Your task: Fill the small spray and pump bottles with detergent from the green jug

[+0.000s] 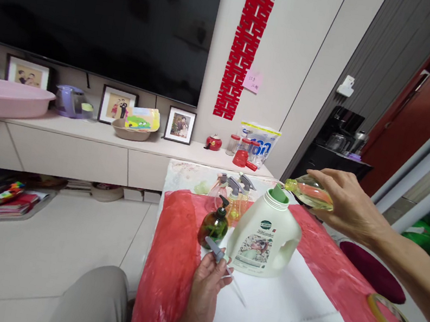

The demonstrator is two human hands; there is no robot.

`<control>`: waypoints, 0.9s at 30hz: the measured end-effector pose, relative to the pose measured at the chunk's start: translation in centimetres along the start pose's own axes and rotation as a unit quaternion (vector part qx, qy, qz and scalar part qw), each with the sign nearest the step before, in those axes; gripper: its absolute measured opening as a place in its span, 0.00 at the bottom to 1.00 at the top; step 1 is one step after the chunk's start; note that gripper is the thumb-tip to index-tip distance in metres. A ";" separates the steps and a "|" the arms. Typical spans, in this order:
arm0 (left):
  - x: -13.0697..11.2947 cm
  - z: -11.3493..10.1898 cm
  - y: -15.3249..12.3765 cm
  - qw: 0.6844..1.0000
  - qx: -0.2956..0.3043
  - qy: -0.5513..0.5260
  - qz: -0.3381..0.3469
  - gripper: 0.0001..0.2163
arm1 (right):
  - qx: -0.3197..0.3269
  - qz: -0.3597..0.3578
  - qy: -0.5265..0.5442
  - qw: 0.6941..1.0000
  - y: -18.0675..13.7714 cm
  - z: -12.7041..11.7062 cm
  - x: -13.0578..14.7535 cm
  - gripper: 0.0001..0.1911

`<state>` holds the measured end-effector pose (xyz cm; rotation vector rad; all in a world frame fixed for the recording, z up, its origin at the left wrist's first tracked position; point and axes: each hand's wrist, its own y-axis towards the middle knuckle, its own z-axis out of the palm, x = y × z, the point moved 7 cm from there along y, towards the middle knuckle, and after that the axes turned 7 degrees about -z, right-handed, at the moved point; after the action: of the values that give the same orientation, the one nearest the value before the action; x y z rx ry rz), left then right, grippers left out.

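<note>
My right hand (341, 199) is wrapped round a small clear bottle (314, 192) with yellowish liquid in it. The bottle is tipped nearly level, its yellow neck at the green spout of a large pale-green detergent jug (266, 230). Whether liquid is flowing, I cannot tell. Lower down, my left hand (209, 284) pinches a grey spray head (215, 249) with a thin clear tube hanging from it. A dark green pump bottle (214, 226) stands just behind that hand. Several spray bottles with grey heads (235, 189) are grouped further back.
White paper (275, 314) lies over red plastic sheeting (171, 252) on the table. A tape roll (391, 318) rests at the right edge. Behind stands a low cabinet (67, 154) with framed photos, a brown basket (133, 131), jars and a white-blue bag (261, 142). A maroon stool (373, 271) is beyond the right side.
</note>
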<state>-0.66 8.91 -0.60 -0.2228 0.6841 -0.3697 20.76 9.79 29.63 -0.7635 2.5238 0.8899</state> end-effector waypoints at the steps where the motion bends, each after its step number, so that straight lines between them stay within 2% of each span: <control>1: 0.0 0.0 0.0 1.000 0.002 0.000 0.000 0.29 | 0.001 0.001 -0.001 1.000 0.0 0.0 -0.1 0.35; 20: 0.2 -0.3 0.1 1.000 -0.008 0.003 -0.007 0.30 | 0.007 -0.005 -0.008 1.000 0.5 -0.6 -0.1 0.35; 27: 0.2 -0.2 0.1 1.000 0.002 0.005 -0.002 0.27 | 0.006 -0.006 -0.011 1.000 0.6 -0.7 -0.3 0.36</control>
<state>-0.62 8.92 -0.90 -0.2183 0.6926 -0.3757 20.59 9.83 30.57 -0.7621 2.5006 0.8740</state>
